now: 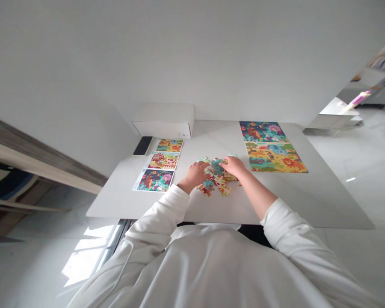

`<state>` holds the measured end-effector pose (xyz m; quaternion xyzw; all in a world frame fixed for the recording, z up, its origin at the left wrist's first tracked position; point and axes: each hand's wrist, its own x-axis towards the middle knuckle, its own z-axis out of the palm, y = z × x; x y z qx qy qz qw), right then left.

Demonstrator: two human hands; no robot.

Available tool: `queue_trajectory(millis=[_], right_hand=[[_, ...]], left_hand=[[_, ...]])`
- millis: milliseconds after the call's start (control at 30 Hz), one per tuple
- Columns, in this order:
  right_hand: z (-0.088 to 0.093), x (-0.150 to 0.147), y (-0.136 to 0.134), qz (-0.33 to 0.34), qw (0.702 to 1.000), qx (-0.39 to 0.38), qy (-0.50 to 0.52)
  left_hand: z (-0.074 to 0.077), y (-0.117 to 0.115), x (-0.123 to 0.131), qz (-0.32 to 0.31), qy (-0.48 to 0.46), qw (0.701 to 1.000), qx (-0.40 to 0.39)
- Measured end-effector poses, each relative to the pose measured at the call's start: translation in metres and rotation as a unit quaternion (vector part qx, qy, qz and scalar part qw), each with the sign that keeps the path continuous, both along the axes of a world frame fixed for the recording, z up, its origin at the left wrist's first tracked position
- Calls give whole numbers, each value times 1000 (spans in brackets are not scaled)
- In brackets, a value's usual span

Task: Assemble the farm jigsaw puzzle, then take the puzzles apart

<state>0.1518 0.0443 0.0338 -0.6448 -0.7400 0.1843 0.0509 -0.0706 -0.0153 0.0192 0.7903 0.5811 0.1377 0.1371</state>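
A heap of loose coloured puzzle pieces (pixel 216 182) lies in the middle of the white table (pixel 308 201). My left hand (pixel 197 173) rests on the heap's left side, fingers curled down among the pieces. My right hand (pixel 235 166) lies on the heap's upper right, fingers bent over the pieces. Whether either hand grips a piece is hidden. Both arms wear white sleeves.
Two finished puzzles (pixel 271 149) lie at the right of the table. Three picture cards (pixel 162 164) lie in a row at the left, with a black phone (pixel 143 145) and a white box (pixel 163 120) beyond them by the wall.
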Motion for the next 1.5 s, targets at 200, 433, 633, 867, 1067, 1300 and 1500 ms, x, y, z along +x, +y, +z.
queue_trajectory(millis=[200, 433, 633, 867, 1067, 1300, 1500], right_hand=[[-7, -22, 21, -3, 996, -52, 73], [5, -2, 7, 54, 978, 96, 176], [8, 0, -31, 286, 947, 133, 56], [-13, 46, -48, 199, 966, 160, 50], [-27, 56, -57, 168, 977, 128, 39], [-17, 60, -61, 144, 973, 153, 93], [-23, 63, -53, 86, 979, 167, 77]], left_hand=[[-1, -30, -11, -54, -35, 998, 27], [-12, -58, -32, -20, -47, 999, -14], [-19, -56, -22, -11, -12, 1000, 19], [-25, -42, -21, 48, -47, 995, 68], [-20, -32, -7, 0, -52, 997, 49], [-6, -33, -6, -28, -89, 995, 44], [-1, -24, -14, 55, -144, 988, -31]])
